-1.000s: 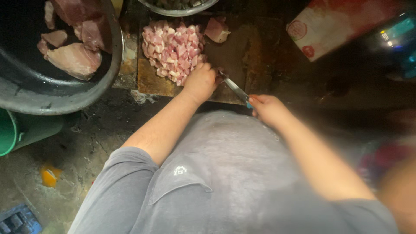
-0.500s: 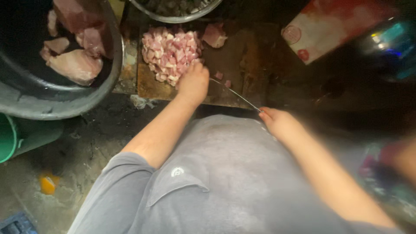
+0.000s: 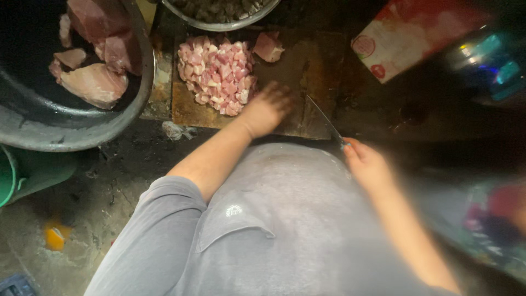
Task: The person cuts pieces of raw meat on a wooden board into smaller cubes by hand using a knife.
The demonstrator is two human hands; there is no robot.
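Note:
A pile of small pink meat cubes (image 3: 216, 74) lies on a dark wooden cutting board (image 3: 296, 77). My left hand (image 3: 268, 107) rests flat on the board just right of the pile, fingers spread and blurred, holding nothing I can see. A larger meat piece (image 3: 268, 46) sits at the board's far edge. Off the board's near right corner, my right hand (image 3: 364, 161) grips the handle of a thin knife (image 3: 323, 118), whose blade points up and left over the board.
A big dark basin (image 3: 76, 129) at the left holds large raw meat slabs (image 3: 93, 82). A metal bowl (image 3: 219, 22) sits beyond the board. A red-and-white box (image 3: 411, 35) lies at the upper right. A green bucket (image 3: 8, 178) stands at the left edge.
My left hand slid right, away from the meat pile, onto the bare board. My right hand drew the knife back to the right, off the board.

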